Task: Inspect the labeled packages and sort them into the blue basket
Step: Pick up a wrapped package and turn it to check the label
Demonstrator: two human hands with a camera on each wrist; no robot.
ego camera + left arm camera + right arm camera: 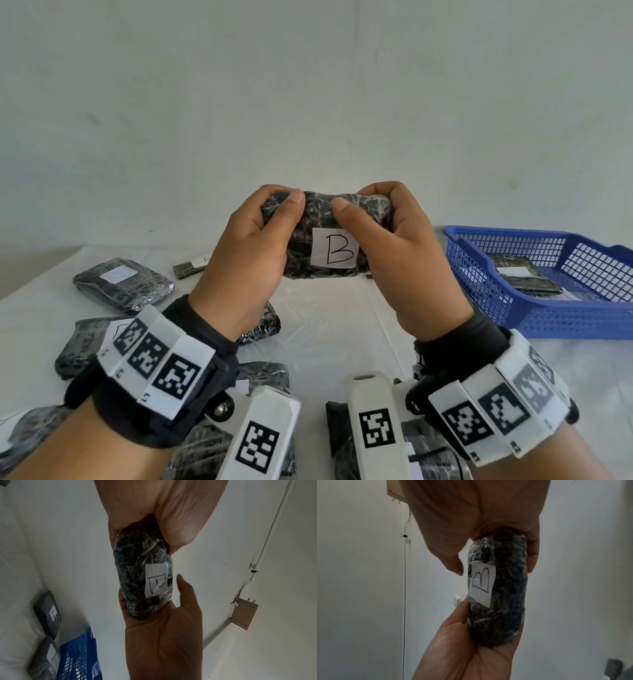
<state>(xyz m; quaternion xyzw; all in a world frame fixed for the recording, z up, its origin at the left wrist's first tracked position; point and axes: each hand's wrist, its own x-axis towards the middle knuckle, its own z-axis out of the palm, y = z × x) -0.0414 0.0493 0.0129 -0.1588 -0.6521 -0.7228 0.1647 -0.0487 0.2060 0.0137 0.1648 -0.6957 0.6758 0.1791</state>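
Note:
A dark plastic-wrapped package [320,219] with a white label marked "B" [335,251] is held up above the table, label facing me. My left hand [253,246] grips its left end and my right hand [394,246] grips its right end, thumbs on the front. The left wrist view shows the same package [137,568] between both palms, and so does the right wrist view, package [505,595]. The blue basket [565,318] stands on the table at the right with one labeled package [524,277] inside.
Several more wrapped packages lie on the white table: one at the far left [123,284], a thin one behind the left hand [191,267], others low in front [263,377]. A white wall rises behind the table.

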